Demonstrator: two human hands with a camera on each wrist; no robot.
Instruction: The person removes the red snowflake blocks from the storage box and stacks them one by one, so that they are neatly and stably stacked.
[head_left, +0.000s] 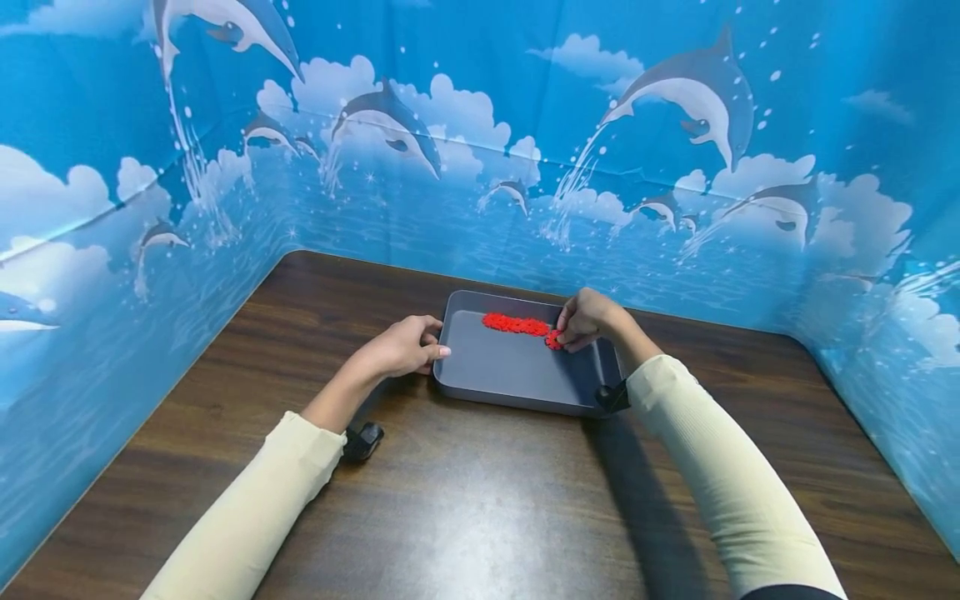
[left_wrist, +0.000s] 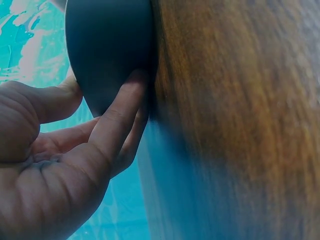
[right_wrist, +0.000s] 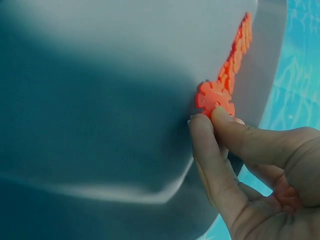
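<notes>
A grey rectangular baking tray (head_left: 495,367) sits on the table. Its left wall is held by my left hand (head_left: 408,346), thumb over the rim and fingers against the outer side; the left wrist view shows these fingers (left_wrist: 115,110) on the dark wall. Inside the tray, near the far wall, runs a row of red notched discs (head_left: 516,323), which overlap one another. At the right end of that row, my right hand (head_left: 588,317) pinches one red notched disc (right_wrist: 212,97) between thumb and index finger. The disc's lower edge is hidden by the fingertips.
Brown wood-grain table (head_left: 465,492) lies under and around the tray. A blue curtain with dolphins (head_left: 480,167) stands along the table's far and side edges. Black wrist devices (head_left: 363,442) are on both arms, the right one overlapping the tray's near right corner in the head view.
</notes>
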